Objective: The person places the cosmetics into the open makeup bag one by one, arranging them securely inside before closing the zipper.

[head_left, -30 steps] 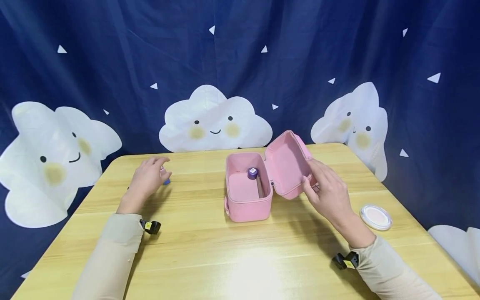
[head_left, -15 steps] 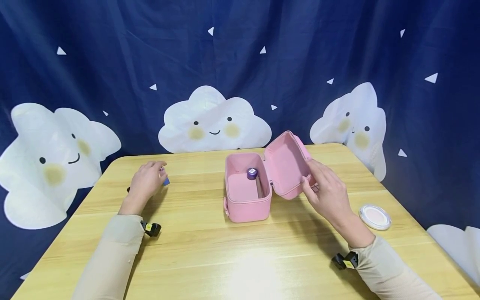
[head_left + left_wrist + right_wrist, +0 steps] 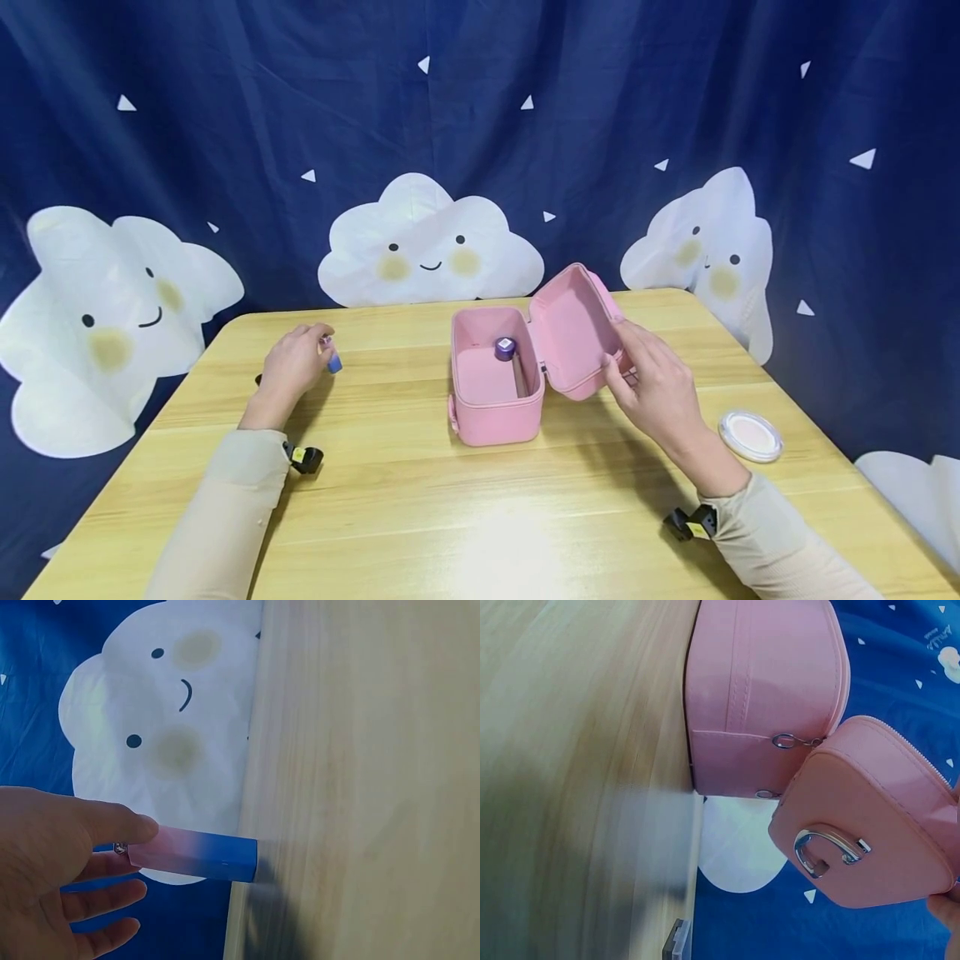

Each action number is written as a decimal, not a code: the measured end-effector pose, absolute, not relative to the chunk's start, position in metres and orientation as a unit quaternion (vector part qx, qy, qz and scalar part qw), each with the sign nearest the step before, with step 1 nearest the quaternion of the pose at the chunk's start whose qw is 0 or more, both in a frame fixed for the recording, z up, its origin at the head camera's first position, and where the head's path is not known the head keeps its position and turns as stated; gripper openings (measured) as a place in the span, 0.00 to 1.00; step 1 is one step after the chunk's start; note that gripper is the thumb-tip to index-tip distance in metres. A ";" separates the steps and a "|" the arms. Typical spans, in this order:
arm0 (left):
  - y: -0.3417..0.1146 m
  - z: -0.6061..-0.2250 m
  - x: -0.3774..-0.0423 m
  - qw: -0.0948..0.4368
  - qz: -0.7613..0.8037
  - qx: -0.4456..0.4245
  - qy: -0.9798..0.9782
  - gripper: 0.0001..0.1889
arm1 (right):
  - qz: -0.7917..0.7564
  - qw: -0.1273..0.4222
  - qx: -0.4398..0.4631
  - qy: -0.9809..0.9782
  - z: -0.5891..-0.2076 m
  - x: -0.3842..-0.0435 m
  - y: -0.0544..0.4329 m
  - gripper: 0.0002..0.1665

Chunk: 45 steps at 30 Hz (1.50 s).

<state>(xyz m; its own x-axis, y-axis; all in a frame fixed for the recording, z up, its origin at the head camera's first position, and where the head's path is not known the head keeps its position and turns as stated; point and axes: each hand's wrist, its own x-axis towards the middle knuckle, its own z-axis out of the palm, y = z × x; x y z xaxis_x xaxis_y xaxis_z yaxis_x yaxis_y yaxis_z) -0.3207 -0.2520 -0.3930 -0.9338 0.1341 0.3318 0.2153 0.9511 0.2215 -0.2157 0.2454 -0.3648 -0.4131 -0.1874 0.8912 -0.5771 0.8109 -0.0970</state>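
At the table's left, my left hand (image 3: 294,360) pinches a small rectangular tube (image 3: 195,853) by its pink upper part. The tube fades to blue at its lower end and stands upright close at the tabletop, with a small metal ring near its top. In the left wrist view the thumb lies over it and the other fingers spread below. My right hand (image 3: 657,382) holds the raised lid (image 3: 576,332) of a pink case (image 3: 498,423) by its edge. Inside the case are a purple-lidded jar (image 3: 505,347) and a brown stick (image 3: 520,375).
A round compact (image 3: 751,435) with a clear rim lies to the right of my right hand. Partly hidden behind my left wrist is a black item (image 3: 258,379). A flat dark-edged item (image 3: 676,941) shows low in the right wrist view. A curtain (image 3: 480,100) hangs behind the table.
My left hand's thumb and forefinger have come together on the pink-and-blue tube, having been spread around it before. The right hand and the lid stay where they were.
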 end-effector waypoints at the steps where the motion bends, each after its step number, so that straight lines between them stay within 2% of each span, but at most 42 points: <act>1: -0.252 -0.393 -0.321 0.158 -0.128 -0.091 -0.975 0.16 | 0.199 0.489 0.234 -0.817 -0.365 -0.216 0.246 0.29; 14: -0.250 -0.398 -0.324 0.143 -0.134 -0.095 -0.976 0.15 | 0.196 0.491 0.230 -0.817 -0.366 -0.217 0.246 0.29; 25: -0.249 -0.391 -0.322 0.154 -0.147 -0.127 -0.969 0.09 | 0.191 0.499 0.232 -0.813 -0.365 -0.217 0.246 0.28; 35: -0.234 -0.367 -0.315 0.224 -0.138 -0.211 -0.941 0.06 | 0.190 0.497 0.233 -0.814 -0.365 -0.217 0.246 0.28; 45: -0.201 -0.330 -0.310 0.199 -0.128 -0.263 -0.935 0.08 | 0.189 0.496 0.231 -0.815 -0.365 -0.217 0.246 0.28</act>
<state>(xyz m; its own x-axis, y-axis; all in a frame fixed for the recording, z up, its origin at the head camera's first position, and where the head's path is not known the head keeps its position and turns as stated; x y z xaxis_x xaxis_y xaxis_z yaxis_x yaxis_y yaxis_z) -0.3103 -0.2014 -0.3298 -0.7821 0.4411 0.4402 0.5435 0.8284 0.1354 -0.2171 0.2456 -0.3650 -0.4002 -0.1893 0.8967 -0.5642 0.8219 -0.0783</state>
